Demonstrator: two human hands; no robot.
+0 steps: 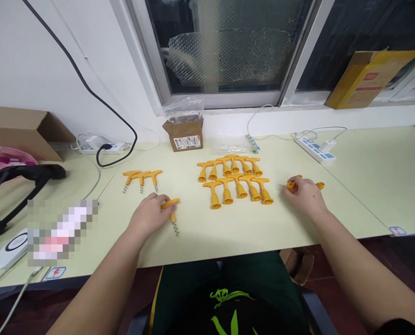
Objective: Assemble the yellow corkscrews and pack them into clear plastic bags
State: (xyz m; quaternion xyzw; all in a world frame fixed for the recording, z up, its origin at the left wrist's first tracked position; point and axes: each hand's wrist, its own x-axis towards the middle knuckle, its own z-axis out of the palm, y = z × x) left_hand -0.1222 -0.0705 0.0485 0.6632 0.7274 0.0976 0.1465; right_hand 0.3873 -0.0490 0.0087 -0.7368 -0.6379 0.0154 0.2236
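My left hand [150, 213] is closed on the yellow T-handle of a corkscrew [173, 217], its bare metal spiral pointing down over the table. Three more bare corkscrews [142, 179] lie beyond that hand, to the left. At the right, my right hand [305, 196] has its fingers pinched on a small yellow plastic sleeve [290, 186], mostly covered by the fingers. Another yellow piece [320, 185] pokes out past the hand's far side. Between my hands, several corkscrews with bell-shaped yellow sleeves [242, 188] lie in two rows.
An opened small carton [187, 136] and a clear plastic bag [228, 145] sit by the wall. Power strips stand at right [315, 149] and left [106, 148]. A black cable [85, 83] hangs at left, above a black headset-like frame [22, 186]. A white table [210, 242] bears everything.
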